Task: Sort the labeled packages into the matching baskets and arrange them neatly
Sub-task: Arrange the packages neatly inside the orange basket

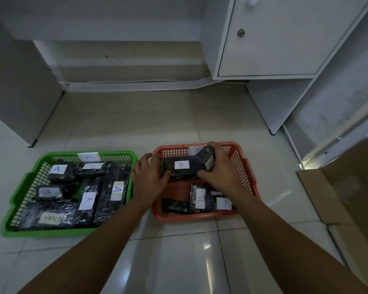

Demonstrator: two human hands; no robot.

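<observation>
Two baskets stand side by side on the tiled floor. The green basket on the left holds several black wrapped packages with white A labels. The red basket on the right holds black packages labelled B. My left hand grips the left end of a flat package with a B label at the far side of the red basket. My right hand is curled round a smaller black package tilted on top of it. More B packages lie at the near side.
A brown cardboard box stands open at the right. White cabinet panels and a desk leg enclose the floor behind the baskets. A cable runs along the back wall.
</observation>
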